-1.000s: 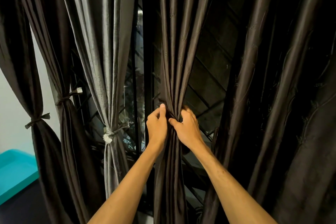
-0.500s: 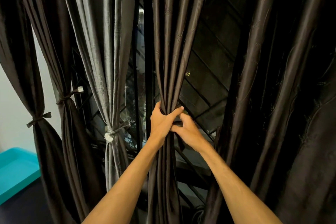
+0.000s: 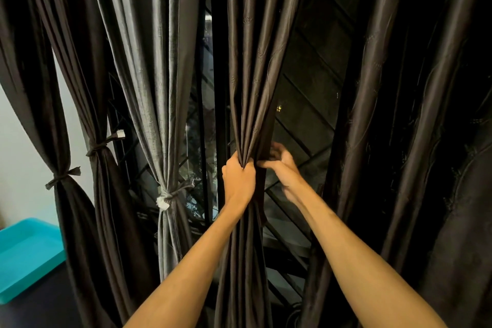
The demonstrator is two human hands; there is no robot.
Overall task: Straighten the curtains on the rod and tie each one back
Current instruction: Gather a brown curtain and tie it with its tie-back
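Left hand (image 3: 238, 180): fingers wrapped tight round the gathered dark curtain (image 3: 253, 88) at mid-window. Right hand (image 3: 283, 165): fingers curled against the bundle's right side; a held tie cannot be confirmed. Left curtains (image 3: 159, 88) carry ties (image 3: 173, 193). The gripped one and the right folds (image 3: 399, 114) remain untied.

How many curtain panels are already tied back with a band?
3: a dark brown fabric curtain at far left, a second dark one beside it, and a grey silky curtain left of centre. More may hang outside the view.
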